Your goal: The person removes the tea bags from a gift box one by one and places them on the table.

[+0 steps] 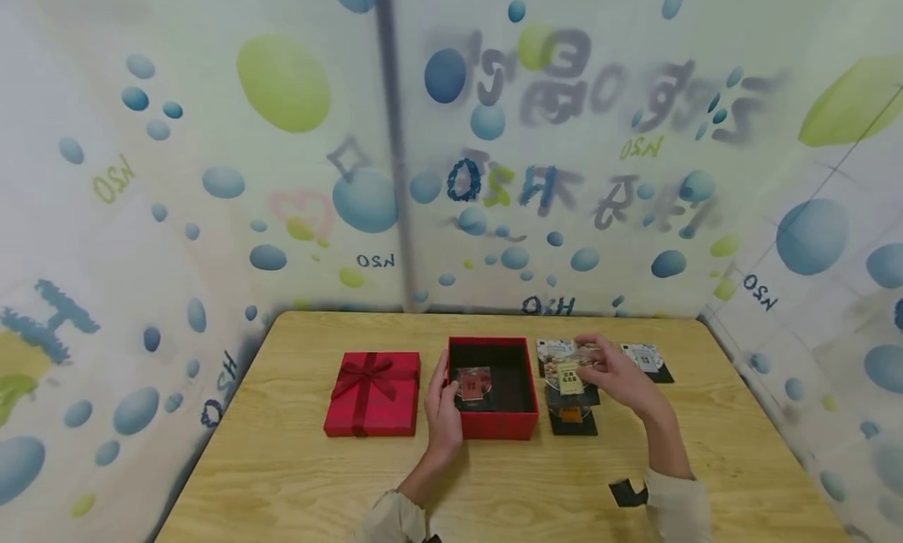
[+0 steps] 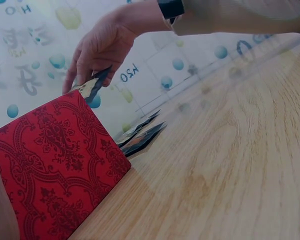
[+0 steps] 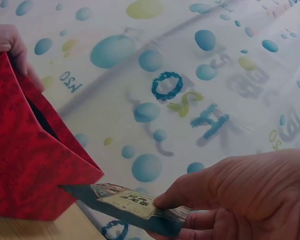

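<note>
My right hand pinches a flat packet with a yellow label and a dark lower edge, raised above the table just right of a red gift box. In the right wrist view the thumb presses on top of this packet, fingers underneath. My left hand grips the box by its left wall, fingers over the rim. The box stands uncovered, and a packet with a red label lies inside on the left of its dark floor. The patterned red side fills much of the left wrist view.
A red lid with a dark red bow lies left of the box. Beneath the held packet is an orange-labelled packet; a white-and-dark one lies behind it. Another packet sits farther right. A bubble-printed curtain surrounds the wooden table.
</note>
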The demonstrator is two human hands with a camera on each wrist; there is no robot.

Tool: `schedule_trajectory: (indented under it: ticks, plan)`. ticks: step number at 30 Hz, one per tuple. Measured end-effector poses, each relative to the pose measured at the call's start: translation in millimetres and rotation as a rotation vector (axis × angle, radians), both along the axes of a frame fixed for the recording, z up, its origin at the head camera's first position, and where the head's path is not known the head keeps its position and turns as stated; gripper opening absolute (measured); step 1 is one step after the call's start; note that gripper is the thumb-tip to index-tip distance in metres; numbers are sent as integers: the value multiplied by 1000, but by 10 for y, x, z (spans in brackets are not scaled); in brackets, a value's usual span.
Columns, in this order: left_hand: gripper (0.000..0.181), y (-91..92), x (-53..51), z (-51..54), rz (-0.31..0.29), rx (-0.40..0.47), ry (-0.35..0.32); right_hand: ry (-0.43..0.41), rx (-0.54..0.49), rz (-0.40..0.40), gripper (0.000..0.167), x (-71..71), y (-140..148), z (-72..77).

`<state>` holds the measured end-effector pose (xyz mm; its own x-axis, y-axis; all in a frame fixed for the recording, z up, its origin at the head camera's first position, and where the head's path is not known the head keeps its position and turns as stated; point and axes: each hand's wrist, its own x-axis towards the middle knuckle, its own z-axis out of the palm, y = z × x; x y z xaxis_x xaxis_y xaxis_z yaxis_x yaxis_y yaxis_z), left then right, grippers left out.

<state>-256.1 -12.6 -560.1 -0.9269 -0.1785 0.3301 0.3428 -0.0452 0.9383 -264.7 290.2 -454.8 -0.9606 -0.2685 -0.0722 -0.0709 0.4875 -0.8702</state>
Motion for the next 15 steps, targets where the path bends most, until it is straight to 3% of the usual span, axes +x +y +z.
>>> schedule_trajectory:
  ticks: [15]
  plan:
    - [57, 1, -13, -44, -10, -1, 6, 16, 146, -21, 45, 52, 401, -95]
